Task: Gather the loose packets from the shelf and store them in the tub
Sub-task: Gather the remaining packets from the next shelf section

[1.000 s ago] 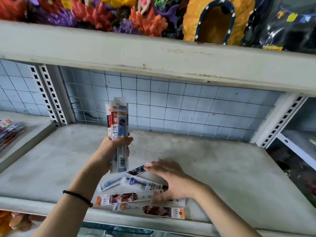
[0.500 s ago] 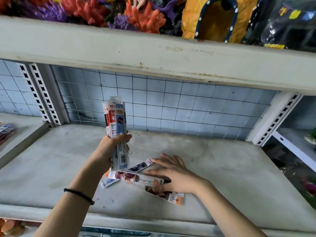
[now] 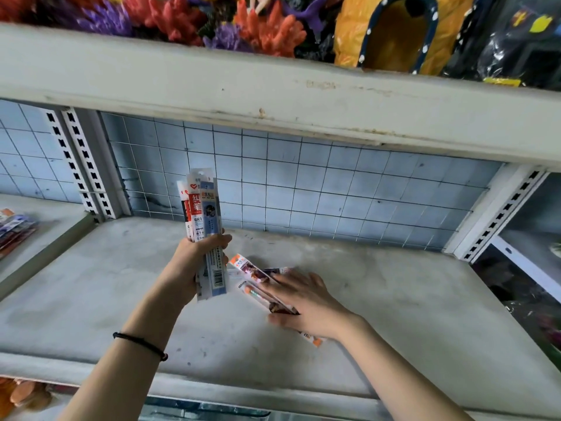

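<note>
Grey, scuffed metal shelf (image 3: pixel 394 299) fills the view, backed by a wire grid panel (image 3: pixel 334 183) and roofed by an upper shelf (image 3: pixel 273 95) crowded with coral ornaments (image 3: pixel 267 28). My left hand (image 3: pixel 194 262) is clenched round a bundle of packets (image 3: pixel 203 208), held upright above the shelf's middle, so part of the gathering looks done. My right hand (image 3: pixel 306 299) lies with fingers straight and spread, pressing down on the loose packets (image 3: pixel 258 275) that lie overlapped on the shelf just right of the bundle; one end pokes out beneath my wrist. Those are left to pick up, I judge, and nothing has reached the tub: a bluish rim (image 3: pixel 206 413) at the bottom edge may be it, but I cannot tell. A separate pile of packets (image 3: pixel 13 230) lies on the neighbouring shelf (image 3: pixel 45 238) at far left.
</note>
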A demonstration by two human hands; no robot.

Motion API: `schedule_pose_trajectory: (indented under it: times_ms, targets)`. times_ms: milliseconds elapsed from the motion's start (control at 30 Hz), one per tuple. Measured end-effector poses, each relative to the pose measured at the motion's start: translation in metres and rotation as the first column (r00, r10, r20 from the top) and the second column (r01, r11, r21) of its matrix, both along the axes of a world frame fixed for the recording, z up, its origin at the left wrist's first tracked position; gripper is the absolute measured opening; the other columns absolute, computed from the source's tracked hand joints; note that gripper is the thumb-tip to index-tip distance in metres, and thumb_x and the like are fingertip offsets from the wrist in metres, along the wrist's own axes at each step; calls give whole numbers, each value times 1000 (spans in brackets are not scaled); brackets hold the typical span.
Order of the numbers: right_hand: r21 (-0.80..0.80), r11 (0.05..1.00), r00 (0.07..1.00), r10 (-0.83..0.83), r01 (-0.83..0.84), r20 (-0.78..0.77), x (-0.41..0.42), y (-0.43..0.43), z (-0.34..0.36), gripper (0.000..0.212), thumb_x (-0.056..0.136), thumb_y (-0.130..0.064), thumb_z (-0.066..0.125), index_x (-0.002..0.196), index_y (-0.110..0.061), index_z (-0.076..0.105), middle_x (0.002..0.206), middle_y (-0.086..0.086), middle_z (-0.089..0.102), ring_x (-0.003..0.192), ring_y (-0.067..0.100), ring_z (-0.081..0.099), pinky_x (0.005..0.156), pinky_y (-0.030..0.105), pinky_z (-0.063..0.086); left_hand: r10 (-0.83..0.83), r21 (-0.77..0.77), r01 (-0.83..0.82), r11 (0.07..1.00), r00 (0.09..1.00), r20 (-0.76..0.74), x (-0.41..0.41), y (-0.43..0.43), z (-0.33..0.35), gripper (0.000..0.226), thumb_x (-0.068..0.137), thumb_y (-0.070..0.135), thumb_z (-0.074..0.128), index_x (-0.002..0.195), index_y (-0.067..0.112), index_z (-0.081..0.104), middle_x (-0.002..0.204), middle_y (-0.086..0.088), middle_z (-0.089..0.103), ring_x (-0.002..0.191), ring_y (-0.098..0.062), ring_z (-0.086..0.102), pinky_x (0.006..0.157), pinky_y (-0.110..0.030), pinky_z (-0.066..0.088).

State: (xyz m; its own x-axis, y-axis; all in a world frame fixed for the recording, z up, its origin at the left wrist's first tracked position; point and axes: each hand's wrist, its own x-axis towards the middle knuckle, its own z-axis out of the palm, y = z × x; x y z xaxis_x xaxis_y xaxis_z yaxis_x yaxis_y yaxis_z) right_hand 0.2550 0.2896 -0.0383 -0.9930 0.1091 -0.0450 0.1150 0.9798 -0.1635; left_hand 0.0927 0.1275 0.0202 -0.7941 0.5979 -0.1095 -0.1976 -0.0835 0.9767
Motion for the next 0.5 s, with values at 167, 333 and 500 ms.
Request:
schedule_pose_trajectory:
  times_ms: [167,333,500]
  targets:
    - [73,980,981,-180,185,-77,9,15,-3,67,75,-73,23,140,-53,23,128,-5,44,117,24,37,96,40,26,27,-18,-27,999,999,24,0,-3,-5,12,85,6,61,89,15,54,77,-7,57,58,-19,51,62,-32,47]
    - [-15,949,938,-314,315,-146,18,29,-5,75,69,-85,10,137,-57,28,113,-6,44,107,21,40,94,36,32,4,-40,-3,999,1000,17,3,-4,-11,13,84,5,61,93,13,55,77,-8,56,59,-20,51,61,-33,47]
    - [-65,881,879,-472,468,-69,20,37,5,90,68,-81,32,145,-36,28,138,-5,42,127,24,33,100,38,29,-6,-53,7,999,1000,23,7,-2,-13,13,84,6,62,93,12,55,78,-8,56,59,-20,51,61,-33,47]
